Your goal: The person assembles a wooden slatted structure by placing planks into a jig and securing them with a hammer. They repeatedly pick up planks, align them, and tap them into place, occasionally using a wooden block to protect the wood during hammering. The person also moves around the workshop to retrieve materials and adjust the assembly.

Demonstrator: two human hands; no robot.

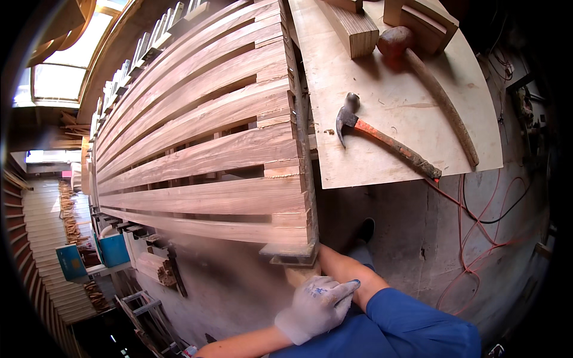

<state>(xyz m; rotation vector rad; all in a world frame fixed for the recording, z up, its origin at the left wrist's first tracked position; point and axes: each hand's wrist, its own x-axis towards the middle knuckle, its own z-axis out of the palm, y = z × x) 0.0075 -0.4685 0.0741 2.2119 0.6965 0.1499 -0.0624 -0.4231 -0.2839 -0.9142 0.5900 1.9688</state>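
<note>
My left hand (pixel 316 305), in a pale work glove with blue print, is held in front of my body, just below the near right corner of a slatted wooden panel (pixel 197 197). Its fingers look curled together; whatever lies inside them, if anything, is hidden. My right forearm (pixel 349 271) reaches up from a blue sleeve and passes behind that corner, so the right hand cannot be seen. Flat plates (pixel 289 253) sit at the corner, with a pale wood block (pixel 300 274) under them. A dark bar (pixel 305 161) runs along the panel's right edge.
On a plywood sheet (pixel 382 155) at right lie a claw hammer (pixel 382 141) with an orange handle, a mallet (pixel 439 89) and wood blocks (pixel 358 36). Red hoses (pixel 468 238) loop over the floor. Several clamps (pixel 143 51) line the panel's far side; a stepladder (pixel 146 310) stands lower left.
</note>
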